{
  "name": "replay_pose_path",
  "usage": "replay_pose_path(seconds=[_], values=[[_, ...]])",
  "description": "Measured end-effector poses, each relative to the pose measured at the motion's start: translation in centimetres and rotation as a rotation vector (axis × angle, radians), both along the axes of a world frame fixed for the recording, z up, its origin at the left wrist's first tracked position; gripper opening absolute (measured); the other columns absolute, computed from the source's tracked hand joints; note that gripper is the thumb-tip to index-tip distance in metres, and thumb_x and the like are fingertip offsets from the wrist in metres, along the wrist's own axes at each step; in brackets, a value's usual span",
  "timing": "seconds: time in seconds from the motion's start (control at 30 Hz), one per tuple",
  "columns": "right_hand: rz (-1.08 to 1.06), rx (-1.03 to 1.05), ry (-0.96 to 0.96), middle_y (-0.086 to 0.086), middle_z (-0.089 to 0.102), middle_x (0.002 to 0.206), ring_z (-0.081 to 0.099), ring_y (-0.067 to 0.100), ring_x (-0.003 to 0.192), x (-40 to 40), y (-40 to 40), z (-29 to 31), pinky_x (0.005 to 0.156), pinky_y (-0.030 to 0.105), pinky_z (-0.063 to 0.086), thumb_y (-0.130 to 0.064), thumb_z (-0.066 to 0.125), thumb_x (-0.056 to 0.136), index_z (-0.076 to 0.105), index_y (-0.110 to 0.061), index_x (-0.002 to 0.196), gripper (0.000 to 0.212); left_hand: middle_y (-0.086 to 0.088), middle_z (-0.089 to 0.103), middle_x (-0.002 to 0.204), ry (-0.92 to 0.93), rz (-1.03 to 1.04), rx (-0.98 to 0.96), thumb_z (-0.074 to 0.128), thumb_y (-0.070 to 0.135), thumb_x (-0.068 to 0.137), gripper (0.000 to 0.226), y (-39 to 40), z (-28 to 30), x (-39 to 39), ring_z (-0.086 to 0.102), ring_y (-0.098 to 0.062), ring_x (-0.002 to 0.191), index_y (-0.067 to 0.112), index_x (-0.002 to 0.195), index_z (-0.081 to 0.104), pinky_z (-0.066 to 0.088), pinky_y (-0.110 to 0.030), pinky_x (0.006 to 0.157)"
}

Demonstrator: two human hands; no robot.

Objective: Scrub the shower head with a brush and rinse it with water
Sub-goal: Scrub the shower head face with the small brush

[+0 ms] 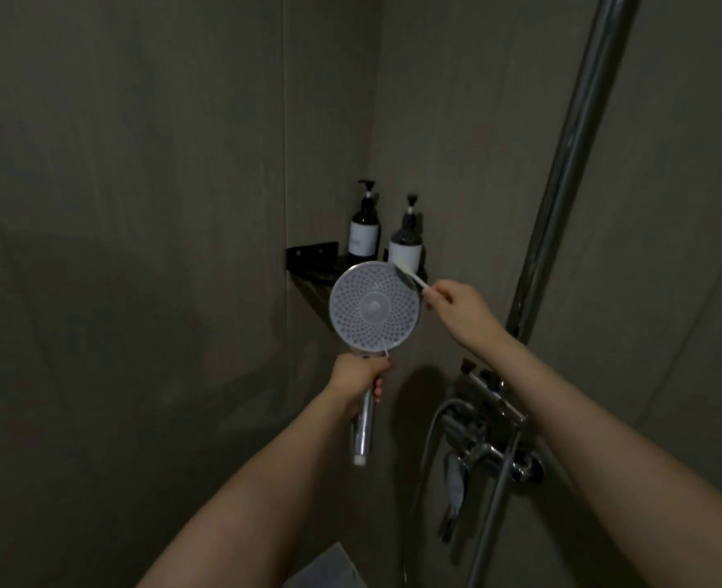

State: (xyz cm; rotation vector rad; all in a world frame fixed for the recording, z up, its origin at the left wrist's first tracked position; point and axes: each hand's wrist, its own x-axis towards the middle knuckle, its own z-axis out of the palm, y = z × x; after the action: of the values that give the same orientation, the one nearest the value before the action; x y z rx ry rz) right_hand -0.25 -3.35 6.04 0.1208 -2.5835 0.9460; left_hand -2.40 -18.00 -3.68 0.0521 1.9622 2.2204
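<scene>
chrome handle, pale round face: shower head [374, 308] is held up in front of the wall corner, face turned toward the camera, handle pointing down. left hand [361, 377] grips the handle just under the round face, fingers wrapped round it; the lower end of the handle sticks out below the fist.

right hand [456, 305] pinches the pale stem of a small brush [408, 276], fingers closed on it. dark bristle end of the brush lies on the upper right edge of the shower head face, touching it. stem runs down and right from there into the fingers.

behind the shower head, a black corner shelf [312, 252] is fixed to the two walls. two dark pump bottles stand on it, upright, each with a white label and a black pump top: left bottle [364, 224] further back, right bottle [406, 237] just beside it and nearer; its base is hidden by the shower head. contents cannot be seen through the dark walls of the bottles; fill level cannot be told.

right of the arms, a chrome pipe [571, 163] rises along the wall. at its foot sits a chrome tap [490, 435] with a lever hanging down, and a hose [429, 435] loops from it. lighting is dim; walls are grey-brown.
</scene>
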Motion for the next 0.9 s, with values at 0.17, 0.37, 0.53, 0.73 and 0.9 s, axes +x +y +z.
replay_pose_path(seconds=[0.17, 0.37, 0.53, 0.73, 0.9], values=[[-0.004, 0.155, 0.024, -0.002, 0.049, 0.058, 0.045, 0.010, 0.054, 0.9, -1.8, 3.7, 0.050, 0.024, 0.032, -0.027, 0.043, 0.098, 0.049, -0.021, 0.057, 0.042, 0.002, 0.042, 0.029, 0.064, 0.019, -0.061, 0.063, -0.002, 0.080, 0.026, -1.1, 4.0, -0.4, 0.037, -0.009, 0.023, 0.007, 0.058, 0.051, 0.032, -0.012, 0.032], [0.007, 0.482, 0.059, 0.006, 0.057, 0.084, 0.055, 0.022, 0.075, 1.4, -7.5, 6.0, 0.063, 0.029, 0.042, -0.035, 0.036, 0.099, 0.061, -0.014, 0.090, 0.033, 0.003, 0.040, 0.028, 0.114, 0.057, -0.077, 0.061, -0.004, 0.079, 0.027, -3.1, 6.9, -0.6, 0.034, -0.008, 0.022, 0.007, 0.057, 0.052, 0.029, -0.011, 0.032], [-0.217, 0.443, 0.093, 0.016, 0.065, 0.104, 0.063, 0.030, 0.092, 0.7, -7.6, 7.9, 0.068, 0.031, 0.042, -0.030, 0.031, 0.101, 0.061, -0.013, 0.112, 0.037, 0.003, 0.039, 0.028, 0.138, 0.048, -0.082, 0.059, -0.008, 0.078, 0.034, -4.3, 7.4, -0.2, 0.034, -0.007, 0.023, 0.009, 0.052, 0.046, 0.029, -0.012, 0.032], [-0.058, 0.531, 0.117, 0.012, 0.066, 0.097, 0.065, 0.028, 0.085, 2.5, -10.2, 6.0, 0.065, 0.029, 0.046, -0.031, 0.036, 0.098, 0.056, -0.017, 0.116, 0.030, 0.001, 0.038, 0.029, 0.108, 0.058, -0.080, 0.059, -0.005, 0.079, 0.035, -5.9, 7.4, 0.6, 0.034, -0.009, 0.023, 0.010, 0.051, 0.044, 0.030, -0.012, 0.032], [-0.172, 0.402, 0.119, 0.015, 0.065, 0.101, 0.064, 0.031, 0.087, 1.5, -9.7, 7.1, 0.064, 0.031, 0.043, -0.029, 0.031, 0.099, 0.058, -0.015, 0.114, 0.034, 0.001, 0.038, 0.028, 0.106, 0.088, -0.088, 0.060, -0.004, 0.078, 0.033, -6.9, 7.8, 1.0, 0.034, -0.009, 0.022, 0.009, 0.053, 0.044, 0.031, -0.012, 0.033]])
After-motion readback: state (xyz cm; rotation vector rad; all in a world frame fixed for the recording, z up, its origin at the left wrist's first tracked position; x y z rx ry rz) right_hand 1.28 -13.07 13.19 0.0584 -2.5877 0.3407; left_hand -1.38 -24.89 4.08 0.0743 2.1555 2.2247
